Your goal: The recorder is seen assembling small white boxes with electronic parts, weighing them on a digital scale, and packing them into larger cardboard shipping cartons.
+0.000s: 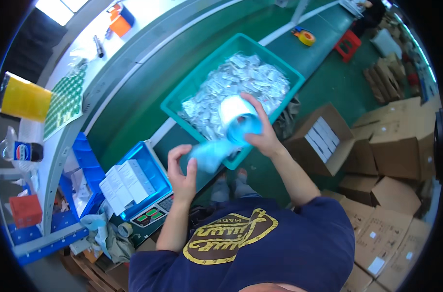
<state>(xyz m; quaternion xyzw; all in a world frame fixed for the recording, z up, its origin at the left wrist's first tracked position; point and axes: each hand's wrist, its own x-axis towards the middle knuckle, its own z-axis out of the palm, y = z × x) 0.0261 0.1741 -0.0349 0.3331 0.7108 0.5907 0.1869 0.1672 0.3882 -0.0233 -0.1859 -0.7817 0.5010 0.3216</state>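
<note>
My right hand (264, 127) grips a roll (243, 120), white on its outer side and light blue at its end, over the front of a green bin. A light blue strip (210, 155), smeared by motion, runs from the roll to my left hand (182, 171). The thumb and fingers of that hand close on the strip's free end. Beneath the roll, the green bin (170, 100) holds a heap of small silvery clear packets (231, 73).
Left of the bin, a blue tray (160, 176) with white boxes (129, 182) rests on a scale (151, 215). Tape (306, 38) lies on the green bench at the far right. An open carton (323, 138) and stacked cartons (391, 233) stand to the right.
</note>
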